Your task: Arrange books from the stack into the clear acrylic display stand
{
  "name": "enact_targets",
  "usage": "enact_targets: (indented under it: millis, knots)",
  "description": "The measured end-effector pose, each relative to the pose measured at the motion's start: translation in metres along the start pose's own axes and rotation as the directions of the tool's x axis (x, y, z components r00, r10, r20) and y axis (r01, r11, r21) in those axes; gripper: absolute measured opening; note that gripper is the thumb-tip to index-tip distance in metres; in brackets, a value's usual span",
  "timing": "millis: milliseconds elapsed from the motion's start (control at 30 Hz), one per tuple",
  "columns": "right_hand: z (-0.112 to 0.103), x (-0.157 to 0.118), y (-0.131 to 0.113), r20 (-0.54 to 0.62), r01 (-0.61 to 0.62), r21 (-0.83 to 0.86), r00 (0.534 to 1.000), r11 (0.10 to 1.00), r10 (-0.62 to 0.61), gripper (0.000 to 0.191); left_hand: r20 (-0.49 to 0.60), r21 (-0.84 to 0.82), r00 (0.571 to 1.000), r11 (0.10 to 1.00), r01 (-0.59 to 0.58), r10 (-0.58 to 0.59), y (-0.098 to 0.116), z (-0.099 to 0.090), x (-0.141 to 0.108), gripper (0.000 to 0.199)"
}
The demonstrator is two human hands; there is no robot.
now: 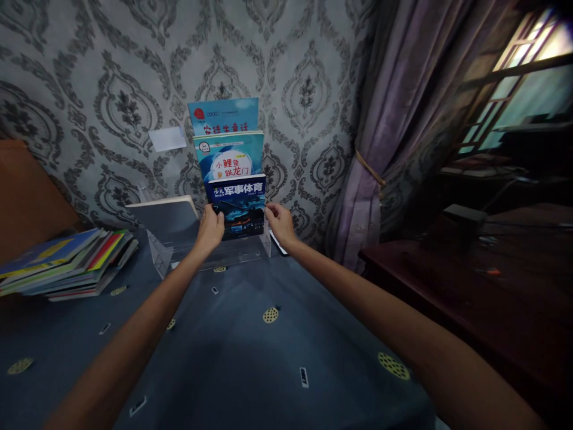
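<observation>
A dark blue book [239, 209] with white lettering stands upright at the front of a clear tiered rack [233, 257]. My left hand [210, 228] grips its left edge, thumb on the cover. At its right edge, the fingers of my right hand [280, 222] are pinched on the book. Behind it rises a teal book [228, 156] with red lettering, and higher up at the back stands a light blue book [224, 113]. A grey book [165, 221] leans in the rack's left part.
Several books lie in a pile [80, 263] at the left, beside a brown box [31, 191]. A phone-like object [278, 243] lies right of the rack. Patterned wall behind; purple curtain [358, 197] and dark red table [430, 286] at the right.
</observation>
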State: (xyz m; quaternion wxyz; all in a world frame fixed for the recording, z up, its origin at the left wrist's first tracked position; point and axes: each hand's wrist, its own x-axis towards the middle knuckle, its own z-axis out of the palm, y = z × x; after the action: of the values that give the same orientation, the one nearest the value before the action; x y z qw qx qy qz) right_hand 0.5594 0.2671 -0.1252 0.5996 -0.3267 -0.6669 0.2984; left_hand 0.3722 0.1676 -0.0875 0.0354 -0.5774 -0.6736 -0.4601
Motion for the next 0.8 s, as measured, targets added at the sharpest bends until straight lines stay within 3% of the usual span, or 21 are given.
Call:
enact_targets:
  millis: [133,300,400,500,633,800]
  knots:
    - [-0.004,-0.008,0.002,-0.031,-0.036,0.01,0.999,0.999,0.037,0.027,-0.057,-0.013,0.99,0.991,-0.13,0.129,-0.004,0.005,-0.018,0.05]
    - [-0.008,-0.043,0.001,-0.034,-0.095,0.012,0.995,0.995,0.095,0.025,-0.049,0.116,0.944,0.941,-0.318,0.325,-0.004,-0.003,-0.072,0.059]
    - [-0.003,-0.075,-0.002,0.071,-0.128,0.021,0.989,0.992,0.126,0.038,0.054,0.231,0.925,0.897,-0.377,0.375,-0.012,-0.014,-0.108,0.059]
    - [0.01,-0.106,-0.007,0.222,-0.182,0.038,0.96,0.983,0.169,0.047,0.155,0.275,0.898,0.855,-0.44,0.412,-0.034,-0.026,-0.136,0.057]
    - [0.037,-0.136,-0.016,0.409,-0.269,0.053,0.884,0.962,0.225,0.052,0.242,0.31,0.9,0.85,-0.425,0.362,-0.076,-0.042,-0.155,0.054]
    - [0.071,-0.161,-0.034,0.582,-0.33,0.056,0.778,0.942,0.238,0.052,0.273,0.322,0.957,0.928,-0.188,0.1,-0.116,-0.068,-0.158,0.042]
